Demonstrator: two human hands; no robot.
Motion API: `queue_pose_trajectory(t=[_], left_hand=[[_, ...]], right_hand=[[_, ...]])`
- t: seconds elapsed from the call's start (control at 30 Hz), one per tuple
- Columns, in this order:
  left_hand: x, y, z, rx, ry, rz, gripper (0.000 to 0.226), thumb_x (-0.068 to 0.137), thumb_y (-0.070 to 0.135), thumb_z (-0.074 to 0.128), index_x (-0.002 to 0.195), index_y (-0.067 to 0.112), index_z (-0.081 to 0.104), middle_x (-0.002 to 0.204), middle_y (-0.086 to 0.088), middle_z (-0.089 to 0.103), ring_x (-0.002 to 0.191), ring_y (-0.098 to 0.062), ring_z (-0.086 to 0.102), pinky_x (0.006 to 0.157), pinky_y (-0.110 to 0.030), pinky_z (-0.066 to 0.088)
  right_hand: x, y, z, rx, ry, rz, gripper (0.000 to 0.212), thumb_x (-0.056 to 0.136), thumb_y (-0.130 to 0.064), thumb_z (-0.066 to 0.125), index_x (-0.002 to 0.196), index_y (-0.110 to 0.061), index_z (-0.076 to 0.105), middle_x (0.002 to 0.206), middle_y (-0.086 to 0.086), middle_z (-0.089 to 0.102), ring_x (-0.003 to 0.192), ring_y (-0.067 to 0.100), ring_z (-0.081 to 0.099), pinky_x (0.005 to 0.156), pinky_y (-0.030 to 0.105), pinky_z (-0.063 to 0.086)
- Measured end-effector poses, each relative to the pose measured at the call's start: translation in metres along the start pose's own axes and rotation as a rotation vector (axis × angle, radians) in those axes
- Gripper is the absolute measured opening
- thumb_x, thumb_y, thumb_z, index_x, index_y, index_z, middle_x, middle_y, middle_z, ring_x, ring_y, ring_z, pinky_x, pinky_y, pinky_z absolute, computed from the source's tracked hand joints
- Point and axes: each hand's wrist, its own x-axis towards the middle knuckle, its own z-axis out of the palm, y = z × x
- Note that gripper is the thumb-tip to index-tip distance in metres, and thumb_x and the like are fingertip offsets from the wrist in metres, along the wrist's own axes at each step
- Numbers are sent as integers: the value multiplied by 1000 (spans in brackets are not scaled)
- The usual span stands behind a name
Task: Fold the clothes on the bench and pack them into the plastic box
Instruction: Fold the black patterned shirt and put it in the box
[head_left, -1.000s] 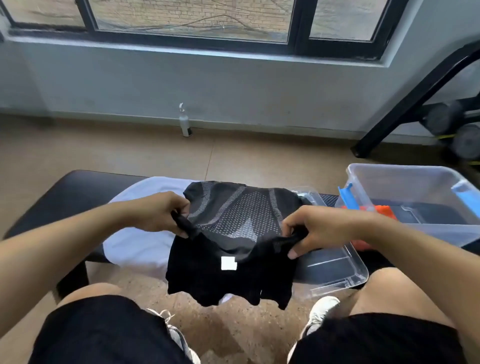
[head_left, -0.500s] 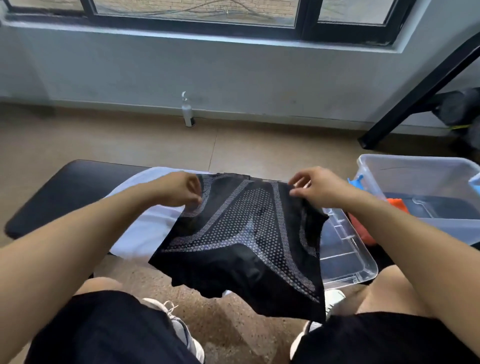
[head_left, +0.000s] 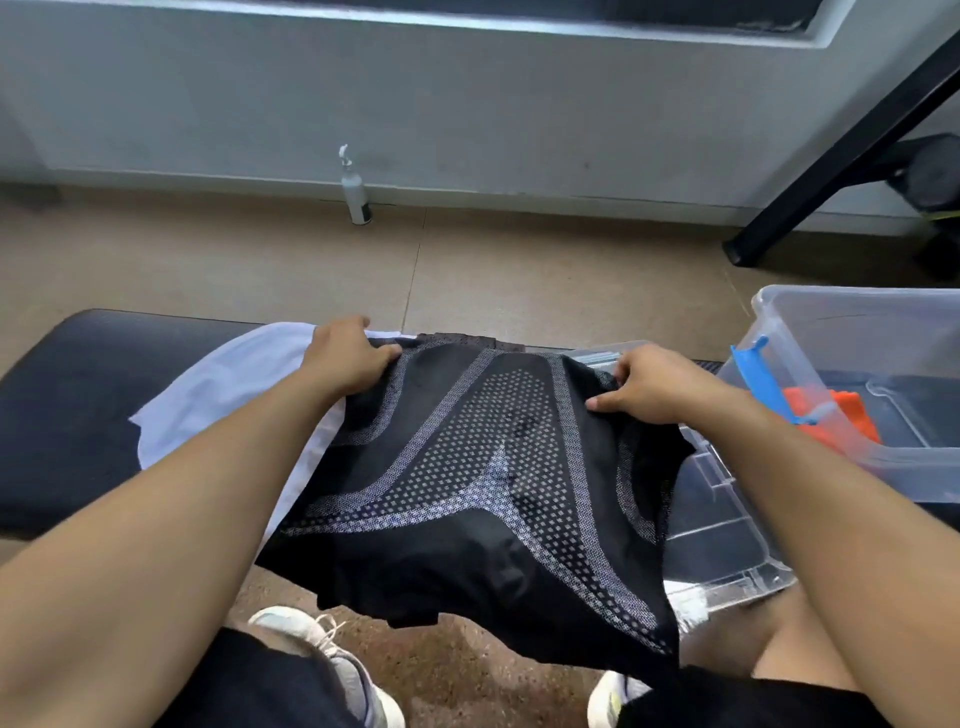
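The person is sitting at a black padded surface (head_left: 67, 405) and looking down at both hands. The left hand (head_left: 345, 358) is gripping the top left edge of a black stretchy shirt with grey dotted stripes (head_left: 467, 499); its grip is closed, with the fingers curled round the cloth. The right hand (head_left: 652, 384) is pinching the top right edge of the same shirt, and its grip is closed on the cloth too. The shirt is lying spread out between the two hands, and its bottom part is hanging off the near edge of the surface over the person's knees. A white cloth (head_left: 228, 395) is lying under the shirt on the left. A clear flat plastic lid (head_left: 727, 525) is lying under the shirt on the right. A clear plastic box with blue clips (head_left: 852, 322) is sitting at the right end, with something orange (head_left: 852, 413) inside it. A small white spray bottle (head_left: 356, 189) is standing on the floor by the wall.
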Motion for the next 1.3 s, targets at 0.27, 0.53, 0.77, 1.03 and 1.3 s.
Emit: queue_pose_trajectory(t=[0.27,0.53,0.77,1.03,1.3], left_hand=[[3,-4,-8,-77,46,38,24,83,18,75,104,21,65,91,1,66,102,-28,64,86,-35,49],[1,-15,-5,183,-54,177,43,89,53,59,127,33,62,113,-14,60,118,-35,52,101,-43,43],[7,-10,-7,278,56,254,29,85,53,69,109,37,66,126,-6,52,125,-31,43,105,-42,33],[0,-2,-10,255,126,318,15,91,34,64,96,21,63,117,-10,60,119,-33,46,100,-43,33],[-12,-4,-44,-293,363,135,5,91,12,61,93,10,57,87,-8,61,82,-26,53,75,-31,36]], right_hand=[[-12,6,-12,325,132,-53,35,79,-33,83,73,-17,52,75,2,62,69,20,55,56,30,36],[-31,15,-16,425,154,-27,45,68,-60,82,85,-22,65,85,-4,67,78,14,63,60,27,42],[-43,11,-20,829,131,-94,35,71,-44,83,84,-14,70,76,7,70,65,14,63,66,31,52],[-42,11,-29,1300,-213,-160,31,65,-5,79,95,-10,73,93,14,72,74,22,69,75,30,60],[-7,16,-14,1258,148,-66,22,73,2,80,85,-14,71,82,8,71,59,14,68,61,24,59]])
